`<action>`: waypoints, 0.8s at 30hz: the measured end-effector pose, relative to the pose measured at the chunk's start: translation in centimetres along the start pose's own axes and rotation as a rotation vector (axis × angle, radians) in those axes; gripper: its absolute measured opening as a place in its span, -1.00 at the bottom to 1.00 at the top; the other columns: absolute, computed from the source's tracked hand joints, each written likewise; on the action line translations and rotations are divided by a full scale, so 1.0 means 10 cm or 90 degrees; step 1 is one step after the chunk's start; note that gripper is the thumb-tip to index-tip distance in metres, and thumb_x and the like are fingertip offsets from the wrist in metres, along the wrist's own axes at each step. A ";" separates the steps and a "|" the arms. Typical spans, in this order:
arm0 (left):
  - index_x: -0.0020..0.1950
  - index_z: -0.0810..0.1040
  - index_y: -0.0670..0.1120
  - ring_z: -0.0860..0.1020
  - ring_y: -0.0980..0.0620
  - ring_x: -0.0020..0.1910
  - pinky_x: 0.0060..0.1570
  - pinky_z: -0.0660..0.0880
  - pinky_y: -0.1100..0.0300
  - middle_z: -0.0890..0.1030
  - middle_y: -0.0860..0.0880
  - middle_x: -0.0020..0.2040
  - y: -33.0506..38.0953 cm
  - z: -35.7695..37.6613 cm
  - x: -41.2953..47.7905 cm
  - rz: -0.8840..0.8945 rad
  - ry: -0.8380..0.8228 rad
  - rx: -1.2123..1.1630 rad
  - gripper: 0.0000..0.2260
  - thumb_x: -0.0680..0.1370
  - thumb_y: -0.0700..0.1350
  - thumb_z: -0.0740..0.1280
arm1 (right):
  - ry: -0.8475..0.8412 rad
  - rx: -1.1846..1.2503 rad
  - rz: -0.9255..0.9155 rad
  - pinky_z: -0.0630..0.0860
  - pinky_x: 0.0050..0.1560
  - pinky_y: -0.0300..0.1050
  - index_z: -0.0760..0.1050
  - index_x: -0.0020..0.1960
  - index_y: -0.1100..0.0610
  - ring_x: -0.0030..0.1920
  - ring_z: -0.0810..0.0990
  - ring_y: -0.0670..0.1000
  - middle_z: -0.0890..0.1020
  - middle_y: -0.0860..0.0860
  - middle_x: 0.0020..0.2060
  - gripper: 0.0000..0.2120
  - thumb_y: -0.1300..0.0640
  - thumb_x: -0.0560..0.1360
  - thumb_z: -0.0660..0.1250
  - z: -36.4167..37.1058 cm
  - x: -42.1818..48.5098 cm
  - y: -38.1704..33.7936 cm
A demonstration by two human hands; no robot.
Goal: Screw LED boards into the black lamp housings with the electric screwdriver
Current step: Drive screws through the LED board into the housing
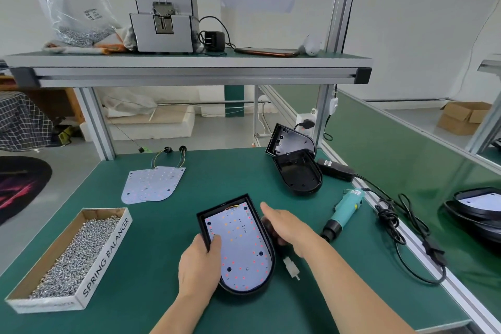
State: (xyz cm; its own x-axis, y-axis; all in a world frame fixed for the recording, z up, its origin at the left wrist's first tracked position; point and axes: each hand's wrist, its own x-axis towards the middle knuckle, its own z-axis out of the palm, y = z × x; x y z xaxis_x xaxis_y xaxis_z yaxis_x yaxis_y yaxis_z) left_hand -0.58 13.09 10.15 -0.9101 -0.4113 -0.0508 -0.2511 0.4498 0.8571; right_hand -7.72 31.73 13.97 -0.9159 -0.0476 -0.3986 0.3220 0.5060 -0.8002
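A black lamp housing (267, 245) lies on the green table in front of me with a white LED board (240, 244) set inside it. My left hand (199, 266) grips the housing's left rim, thumb pressing on the board. My right hand (287, 225) rests against the housing's right side with fingers relaxed, holding nothing. The teal electric screwdriver (344, 213) lies on the table to the right, untouched. A white connector (291, 268) on a wire sticks out beside the housing.
A cardboard box of screws (69, 257) sits at the left. Two spare LED boards (151, 184) lie further back. Two empty black housings (298, 171) stand at the back right, beside a power adapter (336, 169) and cable (406, 241). A shelf (189, 68) hangs overhead.
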 end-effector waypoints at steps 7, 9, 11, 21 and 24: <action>-0.21 0.39 -0.16 0.43 -0.03 -0.34 -0.35 0.32 0.12 0.52 -0.03 -0.32 -0.04 0.02 0.02 0.003 0.017 0.013 -0.69 0.63 0.01 0.23 | -0.063 0.059 -0.042 0.36 -0.28 -0.20 0.55 0.17 0.16 -0.14 0.51 -0.02 0.64 0.02 -0.04 -0.60 0.00 0.43 0.53 0.13 -0.13 0.18; -0.19 0.41 -0.16 0.46 -0.03 -0.32 -0.33 0.35 0.11 0.53 -0.03 -0.31 -0.04 0.02 0.01 0.008 0.022 -0.002 -0.69 0.63 0.04 0.24 | -0.057 0.101 -0.049 0.32 -0.31 -0.21 0.57 0.14 0.21 -0.17 0.50 0.00 0.62 0.01 -0.11 -0.59 0.05 0.36 0.52 0.17 -0.15 0.22; -0.12 0.43 -0.13 0.48 0.03 -0.30 -0.31 0.37 0.15 0.54 0.01 -0.28 -0.04 0.02 -0.01 0.019 0.027 -0.046 -0.70 0.63 0.08 0.25 | -0.029 0.133 -0.065 0.29 -0.38 -0.28 0.58 0.02 0.20 -0.26 0.48 -0.05 0.57 -0.04 -0.22 -0.62 0.02 0.29 0.50 0.20 -0.19 0.26; -0.06 0.56 -0.04 0.54 -0.18 -0.13 -0.12 0.45 0.02 0.61 -0.14 -0.18 -0.09 -0.08 -0.07 0.041 0.054 -0.176 -0.64 0.67 0.16 0.11 | 0.164 0.199 -0.178 0.36 -0.22 -0.11 0.45 -0.16 0.18 -0.29 0.36 -0.08 0.44 -0.07 -0.30 -0.70 -0.04 0.39 0.42 0.35 -0.53 0.48; 0.00 0.58 -0.05 0.63 -0.17 -0.26 -0.22 0.52 0.03 0.64 -0.12 -0.32 -0.08 -0.06 -0.07 0.063 0.048 -0.177 -0.67 0.67 0.11 0.12 | 0.213 0.258 -0.170 0.50 -0.13 -0.03 0.51 -0.11 0.16 -0.25 0.45 -0.09 0.59 0.04 -0.25 -0.67 -0.10 0.35 0.40 0.36 -0.66 0.54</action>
State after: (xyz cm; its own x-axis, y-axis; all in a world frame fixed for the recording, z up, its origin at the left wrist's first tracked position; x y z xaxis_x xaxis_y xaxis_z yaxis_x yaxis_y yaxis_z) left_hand 0.45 12.50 9.83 -0.8961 -0.4384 0.0696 -0.0528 0.2611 0.9639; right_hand 0.96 31.66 10.69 -0.9825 0.1794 -0.0497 0.0757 0.1409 -0.9871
